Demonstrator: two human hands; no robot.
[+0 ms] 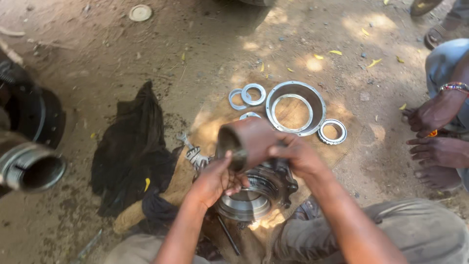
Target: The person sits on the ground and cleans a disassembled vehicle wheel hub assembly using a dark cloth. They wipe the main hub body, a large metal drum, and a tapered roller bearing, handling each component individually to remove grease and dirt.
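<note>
While both hands work above a wheel hub [256, 188] lying on the dirt ground [97, 73], they hold a rust-brown metal sleeve [246, 142] tilted with its open mouth facing left and toward the camera. The left hand [215, 178] is closed at the sleeve's lower rim, thumb raised against the opening and fingers curled beneath. The right hand [298, 156] wraps the sleeve's far end from the right, gripping it firmly. The sleeve sits just over the hub, whose shiny inner bore and studded flange show below the hands.

The hub rests on a piece of tan sacking [215, 124]. Beyond the sleeve on that sacking lie a large steel ring [296, 107], a tapered roller bearing [332, 131] just beside it on the right, and two smaller flat rings [247, 95] overlapping each other to the left. A black rag [134, 146] is spread to the left of the sacking. At the left edge stands a dark axle end with a threaded tube [30, 168]. Another person's hand [432, 113] and bare feet [437, 159] show at the right edge, well apart from the work.
</note>
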